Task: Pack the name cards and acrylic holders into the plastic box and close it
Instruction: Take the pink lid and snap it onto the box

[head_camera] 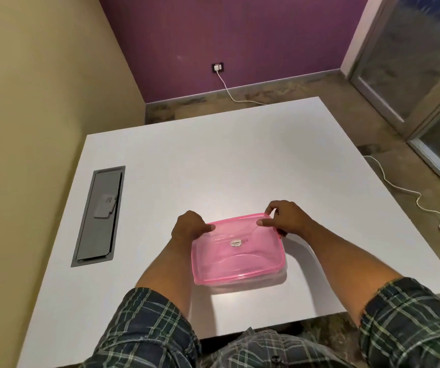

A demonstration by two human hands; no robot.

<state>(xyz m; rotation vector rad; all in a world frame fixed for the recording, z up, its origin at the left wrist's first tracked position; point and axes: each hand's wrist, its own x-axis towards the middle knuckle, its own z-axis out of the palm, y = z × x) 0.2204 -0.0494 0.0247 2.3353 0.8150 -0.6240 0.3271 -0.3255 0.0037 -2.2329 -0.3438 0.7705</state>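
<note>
A clear plastic box (250, 284) with a translucent pink lid (237, 253) lies on the white table (213, 168), near its front edge. The lid covers the box and bears a small label in the middle. My left hand (189, 225) grips the lid's far left corner, thumb on top. My right hand (285, 216) grips the far right corner, thumb on the lid and fingers curled over the rim. Faint shapes show through the lid; I cannot make out name cards or acrylic holders.
A grey cable hatch (99, 216) is set into the table at the left. White cables (423, 205) run over the floor at the right and back. A beige wall stands close on the left, a glass door at the right.
</note>
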